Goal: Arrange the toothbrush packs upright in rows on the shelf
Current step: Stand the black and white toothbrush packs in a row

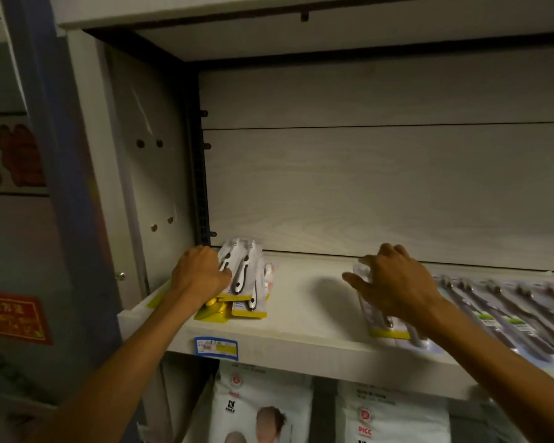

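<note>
A small bunch of yellow-edged toothbrush packs [247,276] leans tilted near the left end of the white shelf [304,327]. My left hand [199,273] grips this bunch from its left side, fingers curled round the packs. A yellow-edged toothbrush pack [381,318] lies flat further right. My right hand [394,279] rests on top of it with fingers spread; whether they curl under its far edge is hidden. To the right, several grey toothbrush packs [506,311] lie flat in a row.
The shelf's back panel [365,187] and left side wall [147,187] close in the space. A blue price tag [216,344] sticks on the shelf's front edge. White bags [263,407] fill the shelf below. Bare shelf surface lies between my hands.
</note>
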